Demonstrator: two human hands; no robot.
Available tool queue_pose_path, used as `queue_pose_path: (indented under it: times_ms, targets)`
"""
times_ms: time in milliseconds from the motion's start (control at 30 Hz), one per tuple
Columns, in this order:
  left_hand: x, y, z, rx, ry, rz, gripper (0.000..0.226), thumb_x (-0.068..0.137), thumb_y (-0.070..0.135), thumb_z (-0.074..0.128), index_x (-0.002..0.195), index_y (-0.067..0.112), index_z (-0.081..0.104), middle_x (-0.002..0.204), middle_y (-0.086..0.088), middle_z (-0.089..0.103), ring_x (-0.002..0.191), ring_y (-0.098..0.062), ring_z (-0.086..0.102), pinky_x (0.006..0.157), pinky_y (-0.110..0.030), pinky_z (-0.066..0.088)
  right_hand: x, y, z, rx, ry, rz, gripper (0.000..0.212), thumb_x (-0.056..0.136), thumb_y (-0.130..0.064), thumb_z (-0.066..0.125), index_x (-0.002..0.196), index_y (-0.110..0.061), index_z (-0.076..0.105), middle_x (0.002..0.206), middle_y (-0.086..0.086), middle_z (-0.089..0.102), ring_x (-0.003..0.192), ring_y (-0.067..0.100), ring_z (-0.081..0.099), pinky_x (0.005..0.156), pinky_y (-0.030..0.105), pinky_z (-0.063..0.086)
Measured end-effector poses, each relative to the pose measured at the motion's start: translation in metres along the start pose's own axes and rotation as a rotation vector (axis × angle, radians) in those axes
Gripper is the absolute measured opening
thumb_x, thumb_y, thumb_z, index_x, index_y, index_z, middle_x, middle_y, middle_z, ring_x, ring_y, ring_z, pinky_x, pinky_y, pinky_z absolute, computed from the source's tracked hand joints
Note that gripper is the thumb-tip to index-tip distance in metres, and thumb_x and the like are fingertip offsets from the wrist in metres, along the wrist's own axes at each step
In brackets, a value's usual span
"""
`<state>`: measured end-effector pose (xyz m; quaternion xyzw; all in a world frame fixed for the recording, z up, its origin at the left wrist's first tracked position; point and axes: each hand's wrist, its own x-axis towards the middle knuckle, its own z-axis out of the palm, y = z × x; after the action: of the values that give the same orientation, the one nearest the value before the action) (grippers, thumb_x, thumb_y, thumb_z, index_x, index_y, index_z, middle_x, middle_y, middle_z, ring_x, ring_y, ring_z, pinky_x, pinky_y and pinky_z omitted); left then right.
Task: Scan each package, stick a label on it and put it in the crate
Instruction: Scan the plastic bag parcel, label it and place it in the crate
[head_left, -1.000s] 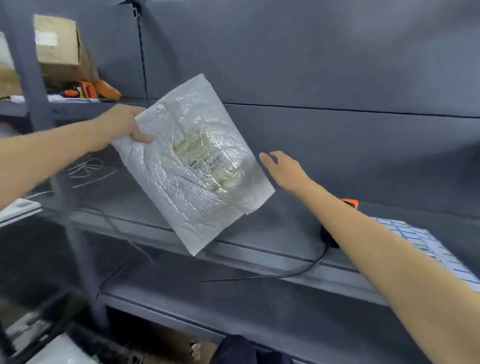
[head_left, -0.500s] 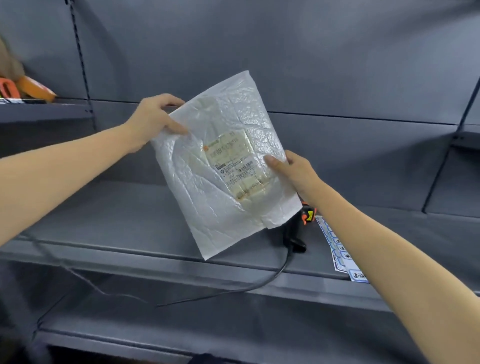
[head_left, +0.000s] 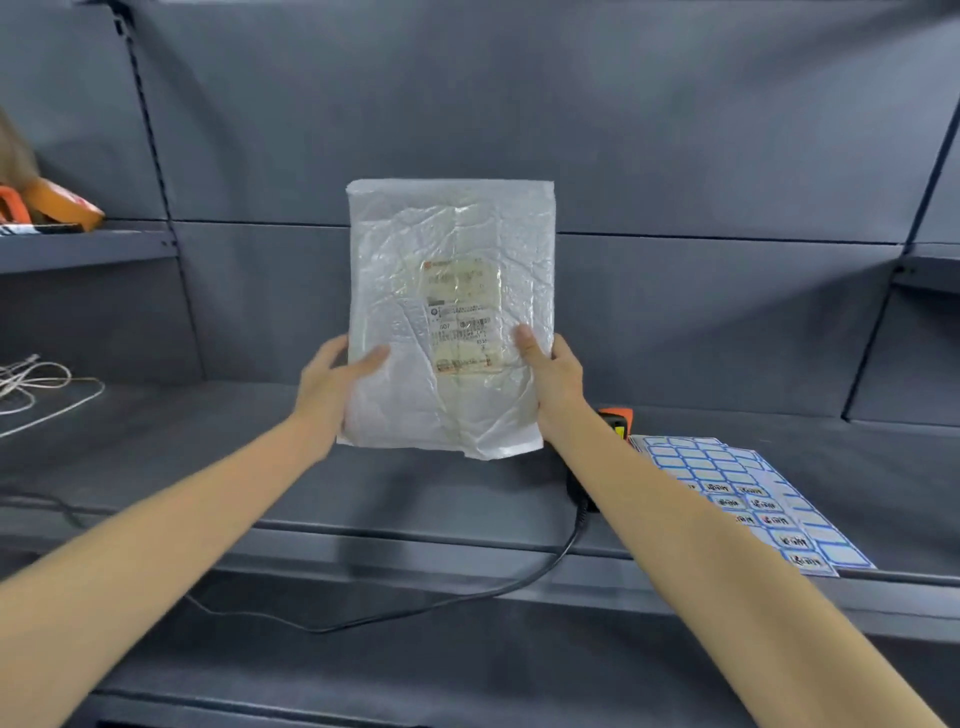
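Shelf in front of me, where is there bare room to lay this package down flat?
The widest bare patch of the shelf lies between the white cord at left and the scanner. Right of centre is crowded: scanner, its cable and label sheets. Both hands hold the package.

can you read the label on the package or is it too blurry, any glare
Head view: the package is held flat to the camera, but its printed label is soft and unreadable, with pale sheen on the wrinkled plastic; shelf edges bow from the wide-angle lens; the forearms smear near the frame's bottom.
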<state>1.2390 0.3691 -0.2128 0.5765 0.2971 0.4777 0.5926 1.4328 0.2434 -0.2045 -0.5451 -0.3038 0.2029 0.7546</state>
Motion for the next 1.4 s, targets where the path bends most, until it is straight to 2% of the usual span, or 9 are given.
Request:
queue_pose_path:
  times_ms: [133, 267, 433, 567, 800, 1033, 1100, 1200, 1400]
  targets:
    - [-0.004, -0.017, -0.005, -0.010, -0.054, -0.115, 0.070, 0.054, 0.019, 0.089, 0.118, 0.019, 0.061, 0.112, -0.001, 0.069, 0.102, -0.027, 0.066, 0.092, -0.050, 0.051, -0.006, 0.019, 0.007, 0.003, -0.039, 0.026, 0.055, 0.084, -0.045, 0.069, 0.125, -0.011, 0.057, 0.122, 0.001, 0.063, 0.113, 0.020, 0.057, 0.094, 0.030, 0.046]
    - [-0.006, -0.028, -0.009, 0.010, -0.029, -0.091, 0.047, 0.069, 0.005, 0.081, 0.110, 0.019, 0.063, 0.110, -0.003, 0.069, 0.101, -0.028, 0.066, 0.093, -0.052, 0.051, -0.007, 0.020, 0.003, -0.122, -0.093, 0.037, 0.030, 0.091, -0.041, 0.062, 0.098, -0.012, 0.059, 0.090, -0.004, 0.062, 0.086, 0.014, 0.060, 0.067, 0.017, 0.048]
    - [-0.006, -0.044, -0.011, 0.001, 0.000, -0.089, 0.038, 0.073, 0.002, 0.078, 0.103, 0.020, 0.063, 0.110, -0.004, 0.069, 0.103, -0.028, 0.065, 0.096, -0.050, 0.049, 0.007, 0.020, -0.014, -0.526, 0.116, 0.094, 0.032, 0.102, -0.036, 0.034, 0.107, -0.009, 0.050, 0.104, 0.007, 0.052, 0.103, 0.024, 0.047, 0.091, 0.037, 0.037]
    - [-0.007, -0.053, -0.009, -0.014, 0.015, -0.120, 0.037, 0.075, 0.006, 0.078, 0.105, 0.022, 0.063, 0.106, 0.001, 0.070, 0.104, -0.026, 0.064, 0.097, -0.048, 0.048, 0.008, 0.036, -0.038, -1.007, 0.373, 0.115, 0.041, 0.093, -0.024, 0.049, 0.127, 0.000, 0.043, 0.134, 0.023, 0.041, 0.127, 0.037, 0.035, 0.103, 0.040, 0.030]
    - [-0.012, -0.070, -0.006, -0.044, 0.057, -0.139, 0.045, 0.077, 0.007, 0.078, 0.116, 0.018, 0.059, 0.113, -0.004, 0.068, 0.108, -0.027, 0.063, 0.100, -0.049, 0.046, 0.006, 0.066, -0.049, -1.119, 0.391, 0.441, 0.082, 0.088, -0.039, 0.060, 0.145, 0.000, 0.016, 0.147, 0.017, 0.025, 0.136, 0.030, 0.024, 0.110, 0.033, 0.022]
    - [-0.014, -0.068, -0.003, -0.021, 0.046, -0.118, 0.043, 0.079, 0.006, 0.075, 0.117, 0.017, 0.058, 0.114, -0.005, 0.066, 0.108, -0.028, 0.062, 0.100, -0.049, 0.045, 0.019, 0.064, -0.068, -0.861, 0.313, 0.411, 0.047, 0.079, -0.029, 0.065, 0.116, -0.002, 0.059, 0.120, 0.016, 0.057, 0.111, 0.035, 0.053, 0.093, 0.036, 0.044]
    - [-0.015, -0.067, 0.000, 0.010, 0.038, -0.103, 0.043, 0.081, 0.007, 0.074, 0.118, 0.017, 0.057, 0.115, -0.004, 0.065, 0.109, -0.026, 0.060, 0.101, -0.046, 0.045, 0.013, 0.050, -0.067, -0.538, 0.333, 0.315, 0.044, 0.082, -0.029, 0.063, 0.114, 0.001, 0.059, 0.109, 0.017, 0.061, 0.100, 0.034, 0.058, 0.089, 0.038, 0.048]
    - [-0.017, -0.063, 0.008, 0.029, 0.008, -0.083, 0.042, 0.082, 0.007, 0.072, 0.119, 0.018, 0.055, 0.114, -0.002, 0.063, 0.107, -0.024, 0.059, 0.098, -0.041, 0.046, -0.020, 0.022, -0.057, -0.057, 0.250, 0.228, 0.029, 0.086, -0.026, 0.057, 0.104, -0.005, 0.051, 0.083, 0.007, 0.062, 0.064, 0.021, 0.060, 0.057, 0.029, 0.047]
    - [-0.024, -0.051, 0.032, 0.036, -0.065, -0.060, 0.042, 0.081, 0.001, 0.071, 0.118, 0.016, 0.056, 0.109, -0.002, 0.063, 0.100, -0.020, 0.060, 0.086, -0.031, 0.048, -0.085, 0.006, -0.024, -0.031, -0.083, 0.013, 0.019, 0.095, -0.021, 0.053, 0.103, -0.004, 0.053, 0.068, 0.007, 0.055, 0.041, 0.015, 0.043, 0.039, 0.021, 0.037]
